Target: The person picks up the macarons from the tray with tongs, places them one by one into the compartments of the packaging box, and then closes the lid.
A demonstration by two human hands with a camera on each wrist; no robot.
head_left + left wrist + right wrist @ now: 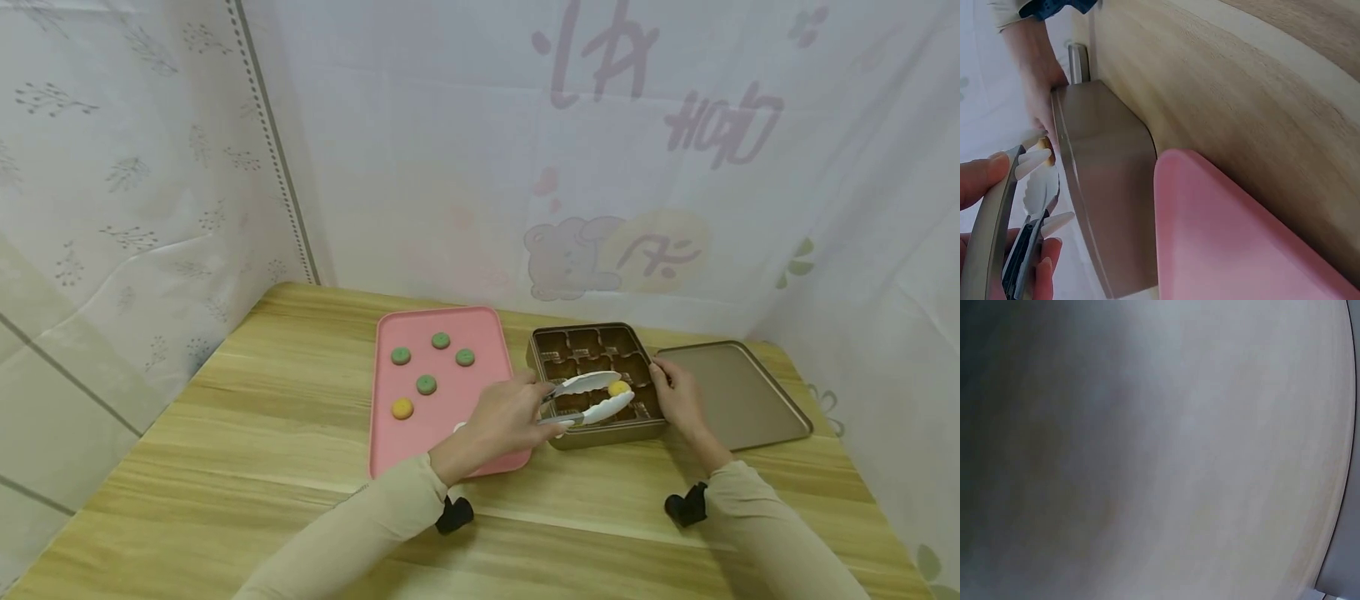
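My left hand (501, 414) holds a pair of tongs (592, 382) with metal handles and white scalloped tips. Between those tips sits a small round yellow pastry (619, 388), over the right front part of a square bronze tin (611, 434). Inside the tin is a brown divided insert (588, 343) with several compartments. My right hand (681, 402) grips the tin's right side, thumb at the rim. In the left wrist view the tongs' tips (1041, 187) show beside the tin wall (1110, 181), the pastry (1046, 150) at their far end. Blur fills most of the right wrist view.
Left of the tin lies a pink tray (450, 321), bearing several green pastries (426, 384) and a yellow one (402, 408). A flat bronze lid (738, 396) lies right of the tin. Patterned cloth (420, 167) hangs behind the wooden table (247, 400).
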